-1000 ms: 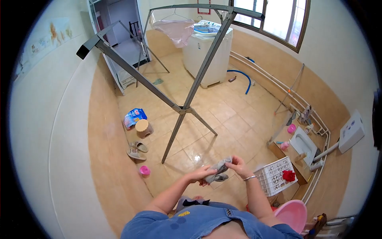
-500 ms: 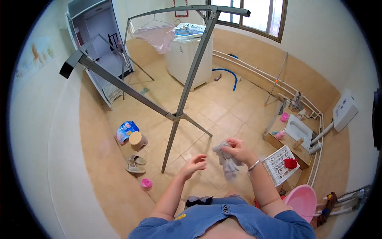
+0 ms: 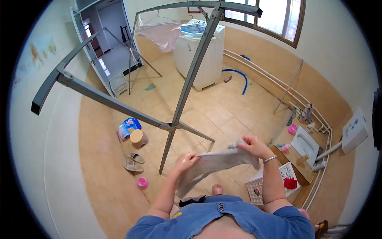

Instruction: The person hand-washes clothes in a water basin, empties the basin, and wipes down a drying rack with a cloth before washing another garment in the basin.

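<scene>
One grey cloth (image 3: 215, 160) hung stretched between your two hands, its upper edge running from the left fingertips to the right ones and its body drooping below them. The fingers of your left hand (image 3: 185, 162) pinched its left upper edge against the thumb; those of your right hand (image 3: 256, 146) pinched the other end, where a small bunched part stuck out beside the fingertips. One bracelet (image 3: 270, 159) circled the wrist behind your right fingers, and one foot (image 3: 217, 189) showed below the cloth. Just ahead of your left fingers, one metal rack (image 3: 195, 67) stood in the way, its nearest leg coming down close to their left. Further left of them were one stool (image 3: 138, 137), one blue bag (image 3: 129, 127), two shoes (image 3: 133, 166) and one pink cup (image 3: 143, 182). To the right of your right fingers lay one white crate (image 3: 288, 171) with one red item (image 3: 290, 183) on it, and one squat toilet (image 3: 305, 144) beyond. Well ahead of both hands, past the rack, stood one washing machine (image 3: 199, 59), with one blue hose (image 3: 241, 76) on the floor beside it and one pale pink garment (image 3: 161, 34) hanging to its left
</scene>
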Demonstrator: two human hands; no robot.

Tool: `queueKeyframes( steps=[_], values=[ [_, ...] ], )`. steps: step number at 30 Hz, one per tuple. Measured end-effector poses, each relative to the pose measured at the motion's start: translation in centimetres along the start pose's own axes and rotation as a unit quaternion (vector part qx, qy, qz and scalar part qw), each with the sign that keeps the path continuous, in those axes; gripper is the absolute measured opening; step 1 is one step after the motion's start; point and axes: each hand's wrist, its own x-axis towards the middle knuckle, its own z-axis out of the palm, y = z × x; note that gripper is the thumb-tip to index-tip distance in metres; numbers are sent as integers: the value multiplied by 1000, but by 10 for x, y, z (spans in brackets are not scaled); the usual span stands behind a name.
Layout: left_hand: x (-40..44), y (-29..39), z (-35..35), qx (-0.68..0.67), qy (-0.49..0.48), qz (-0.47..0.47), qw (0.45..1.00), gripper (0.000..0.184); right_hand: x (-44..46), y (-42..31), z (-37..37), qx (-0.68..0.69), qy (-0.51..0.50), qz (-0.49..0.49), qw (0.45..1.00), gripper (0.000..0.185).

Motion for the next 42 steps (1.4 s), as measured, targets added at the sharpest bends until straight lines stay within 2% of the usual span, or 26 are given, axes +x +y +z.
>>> queueKeyframes(
  steps=[1,2,4,5,6,7,8,9,10,12,13,14,15,16,18,22,24,26,29,30,32,33,35,37,39,42],
  values=[
    [0,20,-18,112,31,-29,993,18,0,1,-7,-38,-28,4,999,31],
    [7,19,-25,111,36,-33,993,18,0,0,-10,-38,-33,1,999,31],
    [19,18,-32,213,158,102,959,15,0,2,-11,-144,-148,-32,978,29],
    [23,22,-34,211,162,94,959,15,7,17,-10,-140,-179,-51,972,33],
    [26,29,-36,240,235,124,934,18,15,25,-12,-141,-187,-52,971,33],
    [29,34,-37,269,306,153,901,21,23,32,-15,-112,-197,17,974,32],
    [34,37,-36,268,309,147,901,21,32,38,-18,-85,-205,87,971,32],
    [38,40,-34,284,362,94,883,19,43,41,-20,-81,-143,60,985,30],
    [42,42,-34,299,412,40,860,17,51,41,-24,-82,-148,57,984,30],
    [54,41,-38,287,391,-21,874,14,70,31,-33,-68,-32,-25,997,24],
    [60,40,-42,157,414,-5,897,13,79,24,-35,25,-21,-6,999,18],
    [66,42,-48,24,429,11,903,12,93,21,-36,29,-25,-9,999,18],
    [63,68,-58,-162,396,0,904,13,109,19,-36,182,11,-36,983,17],
    [69,81,-68,-158,399,0,903,13,126,12,-36,331,46,-61,941,15],
    [84,102,-87,-111,496,178,843,19,141,-49,-44,544,108,-53,830,17],
    [117,173,-135,-151,528,369,750,28,192,-133,-76,521,142,-298,787,25],
    [136,203,-159,-118,567,423,697,27,215,-177,-89,470,194,-371,777,35],
    [158,222,-179,-76,582,415,696,28,249,-210,-104,301,304,-433,793,52],
    [200,220,-186,68,589,346,727,25,277,-238,-94,182,486,-410,750,40],
    [222,204,-177,57,523,293,799,24,284,-235,-86,179,485,-409,752,40],
    [239,169,-157,15,549,308,777,26,286,-225,-63,153,550,-394,721,36],
    [243,150,-151,-16,543,302,783,27,268,-226,-47,241,484,-326,775,33],
    [229,117,-136,84,548,166,815,27,273,-206,-24,306,427,-332,783,31],
    [221,75,-125,88,507,166,841,29,277,-182,2,373,350,-339,790,30],
    [220,33,-109,58,532,184,824,31,283,-155,35,384,323,-328,800,34],
    [204,-7,-83,-76,502,148,849,35,295,-97,98,396,281,-293,823,35]
  ],
)
